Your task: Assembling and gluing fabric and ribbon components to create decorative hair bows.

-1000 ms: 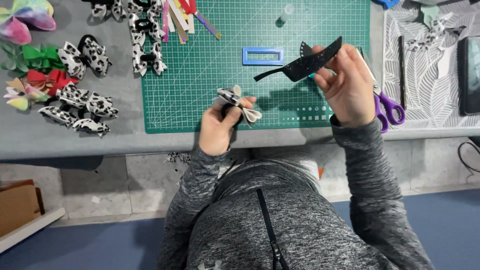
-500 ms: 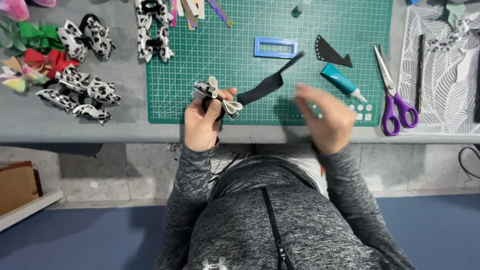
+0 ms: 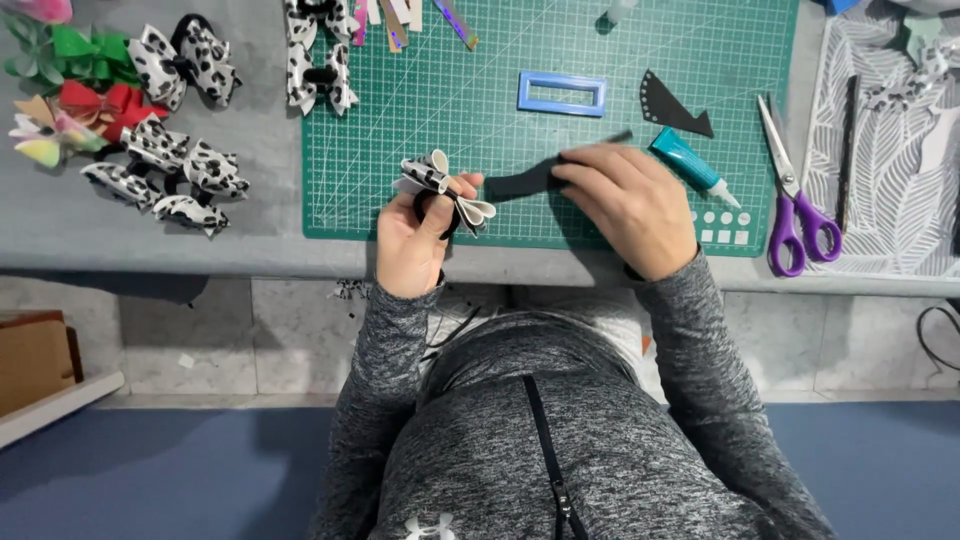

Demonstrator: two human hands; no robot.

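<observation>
Teal glue tube (image 3: 692,164) with a white nozzle: lies slantwise on the green cutting mat (image 3: 400,120) near its right edge, nozzle toward the mat's near right corner. Brown cardboard box (image 3: 35,358): on the floor below the table's near left corner, partly cut off by the frame. No labels, signs or screens made out.
</observation>
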